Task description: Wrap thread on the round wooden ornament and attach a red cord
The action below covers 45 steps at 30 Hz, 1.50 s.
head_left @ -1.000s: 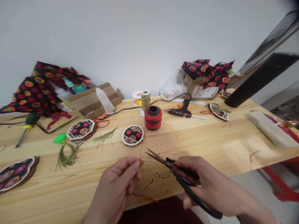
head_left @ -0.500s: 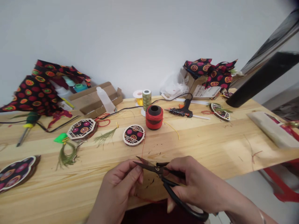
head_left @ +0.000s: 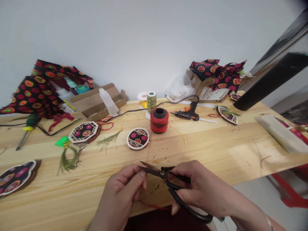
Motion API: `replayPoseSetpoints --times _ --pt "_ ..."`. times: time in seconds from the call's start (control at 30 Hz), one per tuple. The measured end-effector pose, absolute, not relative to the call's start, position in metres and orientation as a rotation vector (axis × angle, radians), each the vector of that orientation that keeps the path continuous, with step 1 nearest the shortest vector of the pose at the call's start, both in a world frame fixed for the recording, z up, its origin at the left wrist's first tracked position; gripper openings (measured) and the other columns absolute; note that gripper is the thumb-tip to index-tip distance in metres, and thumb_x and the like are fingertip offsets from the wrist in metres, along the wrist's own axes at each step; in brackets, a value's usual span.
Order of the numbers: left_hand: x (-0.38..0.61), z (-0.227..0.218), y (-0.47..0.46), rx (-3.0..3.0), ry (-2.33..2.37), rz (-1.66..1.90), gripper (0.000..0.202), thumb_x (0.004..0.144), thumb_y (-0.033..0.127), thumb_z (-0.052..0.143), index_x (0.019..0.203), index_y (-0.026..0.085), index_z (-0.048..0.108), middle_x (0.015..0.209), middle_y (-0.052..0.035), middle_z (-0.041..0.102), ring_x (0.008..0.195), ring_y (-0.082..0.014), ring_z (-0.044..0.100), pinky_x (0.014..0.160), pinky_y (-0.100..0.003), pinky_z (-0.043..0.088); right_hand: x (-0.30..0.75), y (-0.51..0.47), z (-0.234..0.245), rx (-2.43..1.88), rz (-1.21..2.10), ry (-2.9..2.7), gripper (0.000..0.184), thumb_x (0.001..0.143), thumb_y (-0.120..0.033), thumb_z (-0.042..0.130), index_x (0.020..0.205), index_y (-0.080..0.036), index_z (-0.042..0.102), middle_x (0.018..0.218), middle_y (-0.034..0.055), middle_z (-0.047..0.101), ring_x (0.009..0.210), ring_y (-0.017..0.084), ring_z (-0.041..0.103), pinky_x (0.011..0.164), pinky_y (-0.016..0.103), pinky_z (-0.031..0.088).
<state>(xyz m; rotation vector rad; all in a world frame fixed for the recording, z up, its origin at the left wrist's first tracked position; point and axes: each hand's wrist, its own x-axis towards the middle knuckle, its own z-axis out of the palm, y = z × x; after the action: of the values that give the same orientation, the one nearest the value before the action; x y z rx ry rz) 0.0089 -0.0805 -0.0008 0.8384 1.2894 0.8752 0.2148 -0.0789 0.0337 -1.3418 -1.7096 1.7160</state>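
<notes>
My right hand [head_left: 194, 189] grips a pair of black-handled scissors [head_left: 162, 173], their blades parted and pointing left. Between finger and thumb, my left hand [head_left: 125, 189] pinches a thin red thread [head_left: 149, 154] right beside the blade tips. That thread runs up to a spool of red thread [head_left: 159, 121] standing on the table. A stretch of red thread also shows below my hands, near the table's front edge. Just beyond the hands lies a round ornament [head_left: 138, 139] with a pale lattice over dark patterned fabric.
Left are an octagonal ornament [head_left: 84, 132], a green tassel [head_left: 68, 159], a screwdriver [head_left: 26, 131] and a cloud-shaped ornament [head_left: 18, 178]. Behind stand a cardboard box [head_left: 96, 104] and a green thread spool [head_left: 151, 102]. A glue gun [head_left: 189, 114] and its cord lie right, near a black tube [head_left: 269, 81].
Both hands and the scissors hold almost the same position. The view has shifted very slightly; the blades remain parted beside the thread.
</notes>
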Motion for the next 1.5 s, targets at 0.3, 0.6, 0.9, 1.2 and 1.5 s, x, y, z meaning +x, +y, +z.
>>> replayPoseSetpoints --times 0.3,0.6,0.9,1.2,1.5 --pt "0.009 0.000 -0.080 0.855 1.310 0.871 0.024 0.075 0.034 0.065 0.061 0.015 0.062 0.053 0.0037 0.048 0.044 -0.0060 0.029 0.043 -0.019 0.021 0.220 -0.080 0.025 -1.427 1.672 -1.760 0.023 0.072 -0.040 0.068 0.071 -0.017 0.066 0.059 -0.0053 0.040 0.053 0.008 0.028 0.049 0.021 0.029" --pt "0.008 -0.004 -0.079 0.879 1.296 0.865 0.027 0.076 0.036 0.064 0.059 0.015 0.060 0.051 0.0043 0.047 0.043 -0.0053 0.028 0.042 -0.019 0.021 0.220 -0.080 0.024 -1.477 1.671 -1.765 0.021 0.070 -0.035 0.070 0.072 -0.014 0.067 0.059 -0.0050 0.042 0.054 0.007 0.032 0.050 0.019 0.031" --pt "0.010 -0.003 -0.080 0.864 1.298 0.876 0.027 0.075 0.036 0.066 0.059 0.014 0.060 0.052 0.0040 0.047 0.043 -0.0051 0.028 0.042 -0.018 0.021 0.221 -0.081 0.022 -1.465 1.607 -1.759 0.015 0.069 -0.030 0.070 0.073 -0.015 0.068 0.062 -0.0036 0.049 0.057 0.008 0.038 0.051 0.020 0.032" --pt "0.010 -0.007 -0.076 0.716 1.303 0.946 0.019 0.070 0.035 0.072 0.072 0.016 0.067 0.054 0.0040 0.053 0.042 -0.0041 0.030 0.039 -0.015 0.020 0.224 -0.085 0.022 -1.454 1.636 -1.783 0.006 0.072 -0.021 0.065 0.072 -0.015 0.068 0.061 -0.0044 0.053 0.055 0.008 0.037 0.050 0.019 0.030" --pt "0.010 -0.003 -0.073 0.591 1.292 1.110 0.018 0.064 0.029 0.077 0.070 0.014 0.068 0.055 0.0033 0.053 0.044 -0.0035 0.033 0.038 -0.012 0.025 0.244 -0.093 0.036 -1.507 1.574 -2.111 0.014 0.064 -0.009 0.058 0.072 -0.018 0.064 0.060 -0.0061 0.057 0.052 0.007 0.041 0.045 0.018 0.027"
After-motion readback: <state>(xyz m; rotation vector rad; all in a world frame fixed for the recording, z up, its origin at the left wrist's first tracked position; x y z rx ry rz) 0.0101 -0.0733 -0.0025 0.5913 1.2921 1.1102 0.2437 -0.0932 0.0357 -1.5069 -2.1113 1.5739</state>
